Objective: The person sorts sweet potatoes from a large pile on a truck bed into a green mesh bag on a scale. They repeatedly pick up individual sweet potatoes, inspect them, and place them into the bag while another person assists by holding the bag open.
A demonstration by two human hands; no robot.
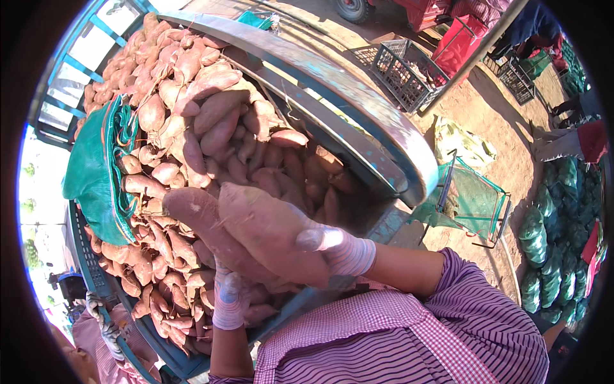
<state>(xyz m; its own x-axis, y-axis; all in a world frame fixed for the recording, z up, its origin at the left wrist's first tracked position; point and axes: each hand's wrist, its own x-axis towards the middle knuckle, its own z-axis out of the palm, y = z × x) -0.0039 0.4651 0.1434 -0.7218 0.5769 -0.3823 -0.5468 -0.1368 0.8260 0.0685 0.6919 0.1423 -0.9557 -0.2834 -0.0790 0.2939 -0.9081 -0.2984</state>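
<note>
Two large sweet potatoes are held side by side in front of my chest. One is a long, dark, curved sweet potato (206, 216); a broader, paler sweet potato (268, 225) overlaps it. My left hand (228, 293), in a striped knit glove, supports them from below on the left, its fingers mostly hidden. On the right, my right hand (343, 245) wears a similar glove and presses its grey-tipped thumb on the broader one. Behind them, a heap of sweet potatoes (163, 165) fills a blue metal truck bed (292, 307). A green mesh sack (91, 173) lies on the heap.
A worn metal rail (336, 86) curves along the bed's right side. Beyond it stand a green mesh bag on a wire frame (472, 201), a black plastic crate (407, 72) and several filled green sacks (551, 269). Another person's gloved hand (110, 331) grips the lower-left rail.
</note>
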